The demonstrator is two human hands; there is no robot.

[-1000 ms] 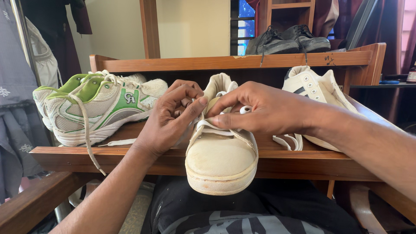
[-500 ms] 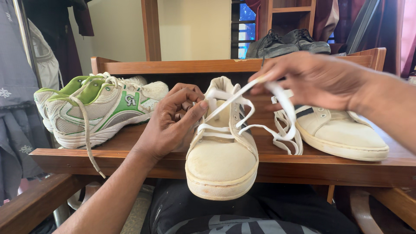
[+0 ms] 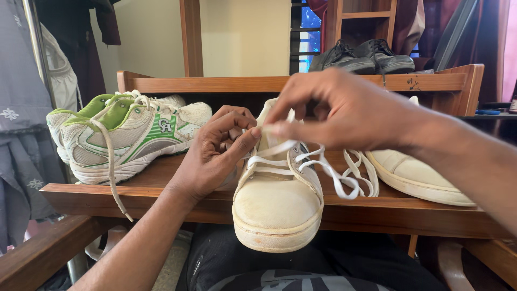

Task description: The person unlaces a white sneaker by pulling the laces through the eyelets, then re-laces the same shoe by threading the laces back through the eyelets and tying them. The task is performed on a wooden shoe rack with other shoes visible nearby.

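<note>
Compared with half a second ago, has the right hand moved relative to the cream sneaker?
Yes. The right hand has dropped and come left, from above the second sneaker's side to the cream sneaker's tongue, pinching the white lace.

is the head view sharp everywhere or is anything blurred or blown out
Head view: the cream shoe and left hand are sharp; the right hand is slightly motion-blurred at its fingertips; the window behind glows saturated blue; daylight falls bright on the green-and-white sneakers.

head camera, close, looking down and forward over wooden shelf (image 3: 161, 191)
</note>
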